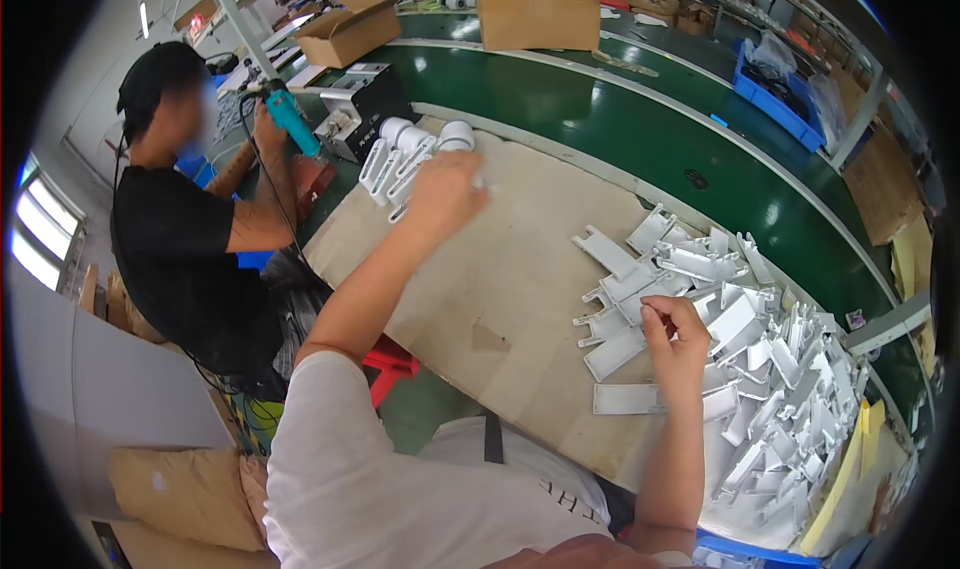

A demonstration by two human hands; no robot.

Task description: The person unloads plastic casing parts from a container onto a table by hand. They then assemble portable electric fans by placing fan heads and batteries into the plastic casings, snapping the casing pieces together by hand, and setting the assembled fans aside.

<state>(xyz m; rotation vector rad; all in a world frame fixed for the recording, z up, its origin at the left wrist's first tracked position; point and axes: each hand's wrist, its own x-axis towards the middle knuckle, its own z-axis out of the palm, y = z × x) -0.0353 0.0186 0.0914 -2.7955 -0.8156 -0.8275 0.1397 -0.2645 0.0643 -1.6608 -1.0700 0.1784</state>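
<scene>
My left hand (447, 197) is closed at the front end of a group of white handle-like parts (380, 172) with round ends. Its fingertips are hidden, and a white round end (456, 137) shows just beyond its knuckles. Over the left side of a large pile of white plastic pieces (740, 319), my right hand (677, 337) is raised with thumb and forefinger pressed together. Whatever may be between those fingertips is too small to tell. Flat white pieces (622, 399) lie beneath and beside this hand.
To the left, a person (180, 239) in black holds a teal power tool (292, 124). A black and silver machine (360, 111) stands beyond the handle-like parts. Cardboard boxes (538, 11) and a blue crate (778, 104) are farther back; a red stool (388, 367) is below the table's left edge.
</scene>
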